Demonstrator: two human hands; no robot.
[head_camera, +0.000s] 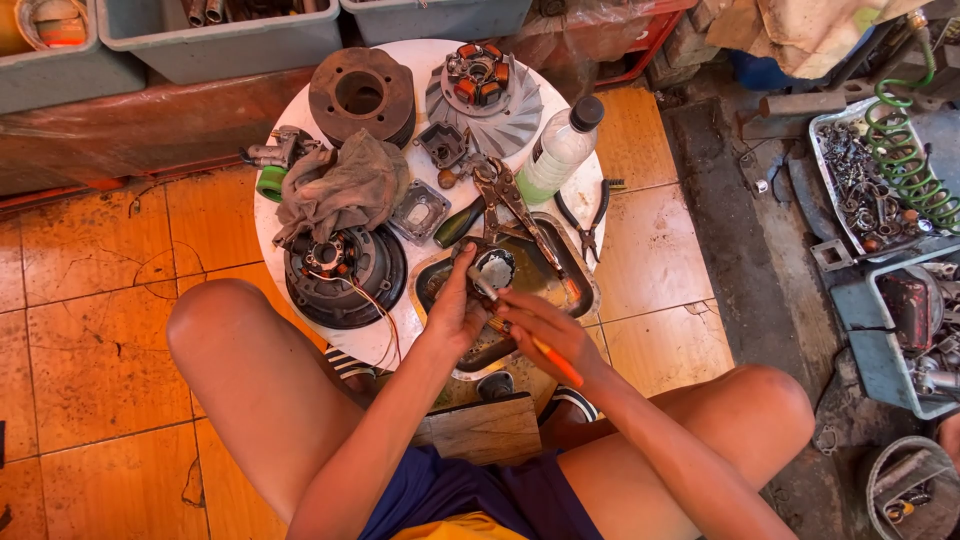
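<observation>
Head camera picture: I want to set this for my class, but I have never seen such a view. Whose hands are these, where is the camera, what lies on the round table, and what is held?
The camera sits on a person's head and looks down, so you see their own arms and bare knees. The left hand holds a small round metal part over a dark tray. The right hand holds an orange-handled tool with its tip at that part. On the round white table lie a rusty cylinder, a finned wheel, a grey rag, a wired round unit, a plastic bottle, locking pliers and small pliers. Bins of parts stand around.
</observation>
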